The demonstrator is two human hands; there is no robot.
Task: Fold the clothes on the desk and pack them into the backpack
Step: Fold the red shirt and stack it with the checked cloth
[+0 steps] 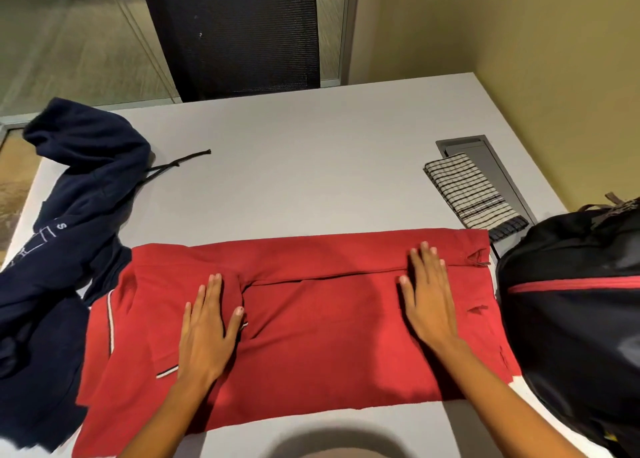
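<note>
A red shirt [311, 336] with white and dark trim lies folded into a wide band across the near part of the grey desk [294, 167]. My left hand [207, 326] presses flat on its left half, fingers straight. My right hand [431, 295] lies flat on its right half. A crumpled navy hoodie [69, 236] sprawls at the left edge, its drawstring trailing onto the desk. A folded white cloth with dark stripes [467, 194] rests at the right. The black backpack [575, 305] with a red zip line stands at the right edge, touching the shirt.
A grey cable hatch [485, 156] is set into the desk under the striped cloth. A black mesh chair back [235, 32] stands behind the far edge. A yellow wall runs along the right side; glass panels are at the back left.
</note>
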